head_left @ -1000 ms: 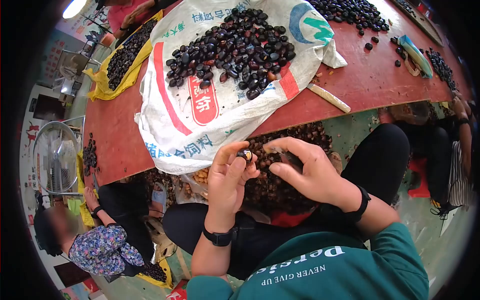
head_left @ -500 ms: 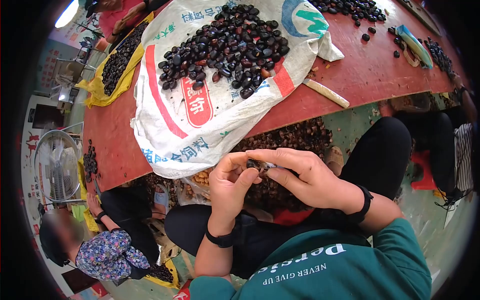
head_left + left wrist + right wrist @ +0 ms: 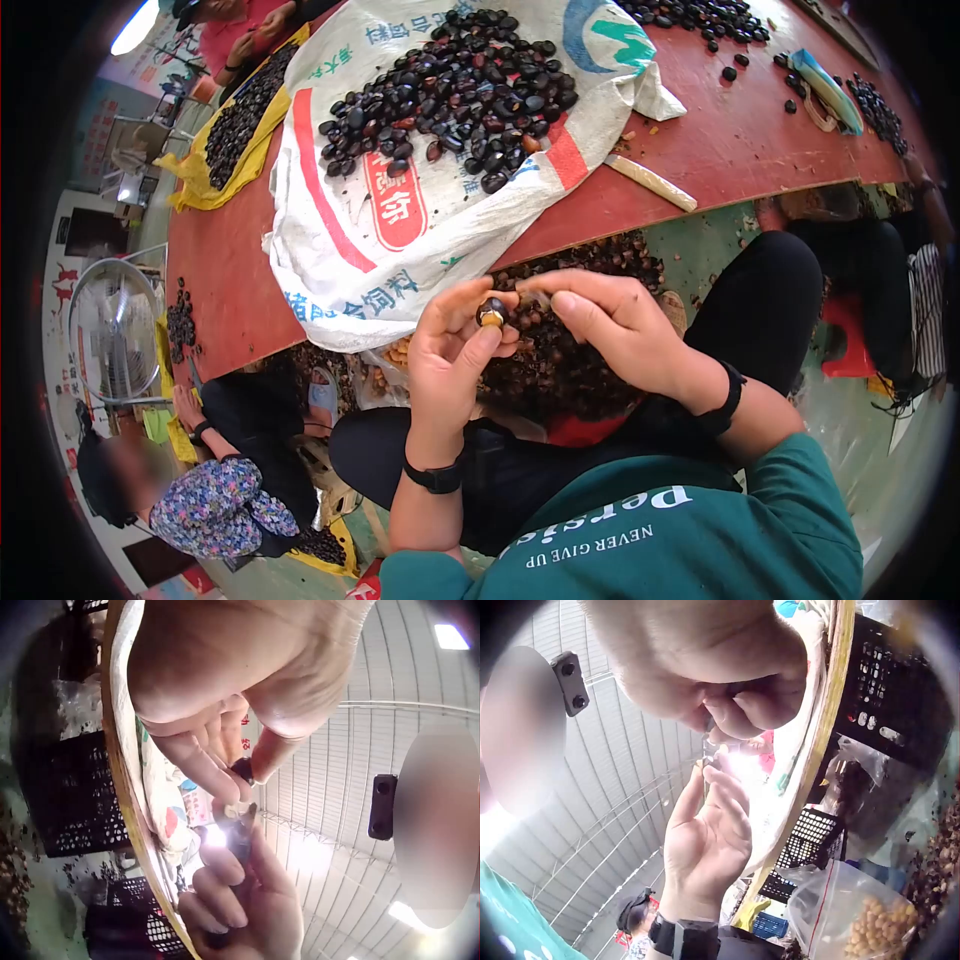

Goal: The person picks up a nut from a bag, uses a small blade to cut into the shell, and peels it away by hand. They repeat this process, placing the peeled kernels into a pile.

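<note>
My left hand point(image 3: 445, 345) pinches a dark nut point(image 3: 491, 308) between thumb and fingers, with a yellowish part showing at its lower end. In the left wrist view the nut point(image 3: 242, 769) sits at the left fingertips. Just to its right in the head view, my right hand point(image 3: 635, 335) has its fingers curled round a small dark tool point(image 3: 238, 846), whose exact shape is blurred. The right wrist view shows my right hand point(image 3: 705, 652) above the left palm point(image 3: 705, 851), its curled fingers hiding most of the tool.
Dark nuts point(image 3: 450, 95) are heaped on a white sack point(image 3: 335, 220) on the red table point(image 3: 235, 270). A wooden-looking strip point(image 3: 652, 184) lies near the table edge. Shells point(image 3: 560, 380) fill the space below my hands. A clear bag point(image 3: 829, 900) holds yellowish kernels. Other people sit around.
My hands came together at the nut half a second ago; now the right hand has drawn slightly away to the right, and the nut's yellowish end faces the head camera.
</note>
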Action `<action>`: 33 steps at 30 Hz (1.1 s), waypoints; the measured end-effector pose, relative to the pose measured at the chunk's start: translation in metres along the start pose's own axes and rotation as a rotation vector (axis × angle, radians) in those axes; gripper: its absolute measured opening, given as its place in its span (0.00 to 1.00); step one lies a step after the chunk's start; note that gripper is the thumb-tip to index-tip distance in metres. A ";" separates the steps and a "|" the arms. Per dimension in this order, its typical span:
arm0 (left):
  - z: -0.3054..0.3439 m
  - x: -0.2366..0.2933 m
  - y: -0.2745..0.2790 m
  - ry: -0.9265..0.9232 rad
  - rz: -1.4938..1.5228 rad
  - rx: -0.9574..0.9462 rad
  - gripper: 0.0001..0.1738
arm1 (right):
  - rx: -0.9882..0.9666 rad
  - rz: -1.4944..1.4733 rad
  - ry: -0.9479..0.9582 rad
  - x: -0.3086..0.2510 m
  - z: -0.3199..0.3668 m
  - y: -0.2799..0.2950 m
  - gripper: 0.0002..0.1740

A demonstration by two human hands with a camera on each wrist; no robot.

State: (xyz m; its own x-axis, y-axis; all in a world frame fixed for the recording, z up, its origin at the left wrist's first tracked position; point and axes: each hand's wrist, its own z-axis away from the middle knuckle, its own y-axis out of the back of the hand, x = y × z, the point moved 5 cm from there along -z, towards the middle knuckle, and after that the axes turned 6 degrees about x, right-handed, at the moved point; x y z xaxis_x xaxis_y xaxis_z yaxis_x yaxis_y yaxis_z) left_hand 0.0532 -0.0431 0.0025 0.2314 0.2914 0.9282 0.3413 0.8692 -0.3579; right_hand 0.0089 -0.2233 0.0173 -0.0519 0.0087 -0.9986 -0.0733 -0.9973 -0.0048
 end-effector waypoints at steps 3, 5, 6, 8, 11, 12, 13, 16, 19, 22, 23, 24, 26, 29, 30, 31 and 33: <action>-0.003 -0.003 0.002 0.028 0.133 0.081 0.22 | -0.022 0.076 0.043 0.000 0.005 -0.009 0.21; -0.002 -0.008 0.004 0.061 0.204 0.116 0.22 | 0.086 0.173 0.301 0.003 0.007 -0.013 0.23; -0.003 -0.009 0.005 0.078 0.229 0.121 0.22 | 0.039 0.247 0.344 0.002 0.007 -0.014 0.27; -0.003 -0.013 0.006 0.090 0.253 0.113 0.21 | 0.056 0.191 0.320 0.005 0.007 -0.018 0.28; -0.003 -0.018 0.005 0.083 0.256 0.095 0.20 | 0.067 0.163 0.327 0.006 0.008 -0.023 0.29; -0.003 -0.019 0.004 0.087 0.260 0.103 0.20 | 0.063 0.165 0.333 0.005 0.008 -0.023 0.29; -0.003 -0.020 0.003 0.091 0.263 0.111 0.19 | 0.058 0.167 0.339 0.005 0.008 -0.024 0.29; -0.002 -0.022 0.001 0.071 0.257 0.133 0.18 | 0.066 0.193 0.331 0.006 0.008 -0.024 0.29; -0.001 -0.020 -0.003 0.031 0.274 0.108 0.16 | 0.081 0.221 0.328 0.005 0.008 -0.023 0.28; 0.000 -0.022 -0.002 -0.010 0.224 0.151 0.15 | 0.100 0.225 0.326 0.006 0.009 -0.024 0.27; 0.001 -0.022 -0.001 -0.032 0.186 0.155 0.15 | 0.107 0.235 0.327 0.007 0.010 -0.025 0.26; 0.002 -0.022 -0.001 -0.054 0.148 0.160 0.15 | 0.113 0.246 0.328 0.009 0.011 -0.025 0.26; 0.002 -0.022 0.000 -0.087 0.090 0.178 0.15 | 0.120 0.257 0.331 0.009 0.011 -0.025 0.25; 0.002 -0.020 -0.002 -0.131 0.006 0.188 0.14 | 0.121 0.261 0.335 0.005 0.011 -0.023 0.24; 0.002 -0.016 -0.002 -0.150 -0.037 0.172 0.14 | 0.119 0.266 0.334 0.004 0.011 -0.022 0.23; 0.002 -0.013 -0.002 -0.168 -0.080 0.156 0.14 | 0.117 0.272 0.333 0.004 0.011 -0.022 0.22; 0.002 -0.007 -0.003 -0.137 -0.167 0.135 0.14 | 0.132 0.263 0.354 0.004 0.011 -0.021 0.21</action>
State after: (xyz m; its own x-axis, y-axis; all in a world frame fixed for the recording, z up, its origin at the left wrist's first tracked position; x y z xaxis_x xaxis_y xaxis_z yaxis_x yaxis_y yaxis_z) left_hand 0.0485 -0.0468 -0.0022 0.0528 0.1825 0.9818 0.2373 0.9527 -0.1898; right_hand -0.0006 -0.2018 0.0138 0.2558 -0.2915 -0.9217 -0.2309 -0.9443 0.2345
